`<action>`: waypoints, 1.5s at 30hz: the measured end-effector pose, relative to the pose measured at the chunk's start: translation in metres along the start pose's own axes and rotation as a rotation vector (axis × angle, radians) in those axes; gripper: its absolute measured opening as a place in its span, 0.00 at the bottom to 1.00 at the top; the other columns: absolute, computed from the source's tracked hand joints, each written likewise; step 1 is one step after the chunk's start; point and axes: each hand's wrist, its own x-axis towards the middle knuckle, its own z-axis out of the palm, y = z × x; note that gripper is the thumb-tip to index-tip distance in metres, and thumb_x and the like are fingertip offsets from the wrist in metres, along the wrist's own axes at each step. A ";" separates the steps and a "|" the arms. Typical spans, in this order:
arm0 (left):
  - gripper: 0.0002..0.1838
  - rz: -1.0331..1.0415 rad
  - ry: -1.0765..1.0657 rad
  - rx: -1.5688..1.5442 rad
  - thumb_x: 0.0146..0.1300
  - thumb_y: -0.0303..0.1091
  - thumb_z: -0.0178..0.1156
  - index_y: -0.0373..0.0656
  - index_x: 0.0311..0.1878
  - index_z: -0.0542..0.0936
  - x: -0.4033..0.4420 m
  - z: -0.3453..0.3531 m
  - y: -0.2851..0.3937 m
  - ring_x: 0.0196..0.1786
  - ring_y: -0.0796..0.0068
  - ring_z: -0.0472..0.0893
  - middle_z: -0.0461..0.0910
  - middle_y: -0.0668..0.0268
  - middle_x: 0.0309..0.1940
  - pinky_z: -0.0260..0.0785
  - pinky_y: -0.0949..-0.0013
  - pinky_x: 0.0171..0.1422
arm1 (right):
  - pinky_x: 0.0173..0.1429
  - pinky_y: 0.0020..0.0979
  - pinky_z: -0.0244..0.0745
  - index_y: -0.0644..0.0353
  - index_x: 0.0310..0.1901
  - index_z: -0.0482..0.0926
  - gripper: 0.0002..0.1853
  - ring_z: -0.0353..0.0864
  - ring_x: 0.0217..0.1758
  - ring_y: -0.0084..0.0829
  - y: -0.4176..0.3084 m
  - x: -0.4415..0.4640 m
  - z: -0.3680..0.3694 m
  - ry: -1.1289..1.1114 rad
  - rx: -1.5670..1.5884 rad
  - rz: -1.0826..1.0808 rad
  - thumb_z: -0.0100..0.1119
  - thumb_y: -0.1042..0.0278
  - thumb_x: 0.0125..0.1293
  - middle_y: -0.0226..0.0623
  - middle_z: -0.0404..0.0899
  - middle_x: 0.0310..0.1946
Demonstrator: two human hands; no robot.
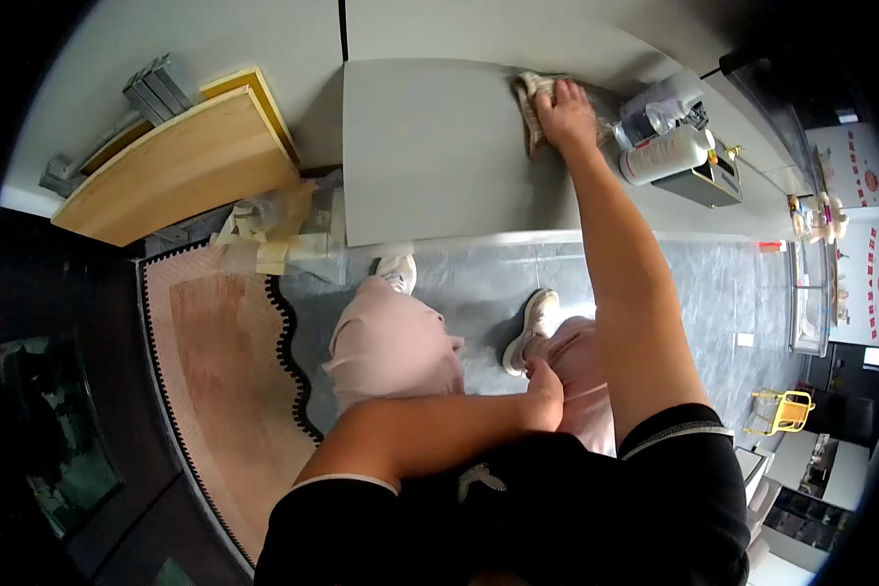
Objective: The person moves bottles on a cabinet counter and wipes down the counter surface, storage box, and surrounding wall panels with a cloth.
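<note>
A crumpled, patterned cloth [532, 109] lies on the grey cabinet top [430, 146], pressed down by my right hand [567, 117]. Just right of that hand stand a clear plastic bottle [649, 122] and a white bottle [666, 156] with a red-lettered label, beside a dark box [708, 186]. My left hand [545, 391] is low by my right knee, against the pink trousers [581, 371]; its fingers are mostly hidden, so what it holds, if anything, cannot be seen.
Wooden boards [186, 166] and grey metal pieces [156, 90] lean at the left wall. Plastic bags [317, 234] sit beside the cabinet. A brown mat [215, 352] lies on the floor at left. A yellow chair [789, 412] stands far right.
</note>
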 end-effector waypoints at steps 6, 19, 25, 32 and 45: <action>0.24 0.033 0.018 0.046 0.60 0.40 0.60 0.40 0.58 0.78 -0.025 0.000 -0.008 0.58 0.59 0.76 0.78 0.59 0.57 0.62 0.50 0.59 | 0.73 0.49 0.54 0.66 0.67 0.61 0.34 0.58 0.73 0.48 -0.025 -0.036 -0.017 -0.086 -0.131 0.363 0.35 0.48 0.68 0.51 0.60 0.69; 0.19 0.006 0.061 0.029 0.55 0.39 0.66 0.47 0.50 0.84 -0.006 0.025 -0.049 0.52 0.59 0.81 0.83 0.62 0.50 0.70 0.56 0.52 | 0.79 0.40 0.42 0.57 0.72 0.55 0.36 0.49 0.77 0.42 -0.066 -0.140 -0.066 -0.198 0.123 -0.294 0.39 0.46 0.67 0.43 0.55 0.73; 0.14 -0.036 0.060 0.022 0.56 0.30 0.62 0.51 0.46 0.86 0.004 0.039 -0.054 0.51 0.64 0.82 0.84 0.65 0.47 0.72 0.58 0.47 | 0.78 0.43 0.43 0.55 0.72 0.58 0.35 0.48 0.78 0.42 0.005 -0.146 -0.064 -0.115 0.022 -0.039 0.38 0.44 0.68 0.43 0.53 0.74; 0.15 -0.174 -0.089 -0.125 0.54 0.32 0.65 0.55 0.46 0.86 0.048 0.100 -0.070 0.49 0.66 0.83 0.85 0.68 0.46 0.72 0.61 0.45 | 0.77 0.47 0.44 0.59 0.71 0.56 0.35 0.49 0.77 0.47 -0.055 -0.166 -0.056 -0.072 -0.075 -0.038 0.38 0.46 0.68 0.48 0.54 0.72; 0.11 0.687 0.774 -1.182 0.64 0.36 0.59 0.40 0.28 0.80 -0.178 0.020 -0.091 0.26 0.70 0.77 0.81 0.62 0.27 0.70 0.67 0.34 | 0.78 0.45 0.41 0.57 0.72 0.57 0.37 0.47 0.77 0.46 -0.214 -0.133 -0.047 -0.111 0.052 -0.478 0.37 0.42 0.68 0.47 0.52 0.73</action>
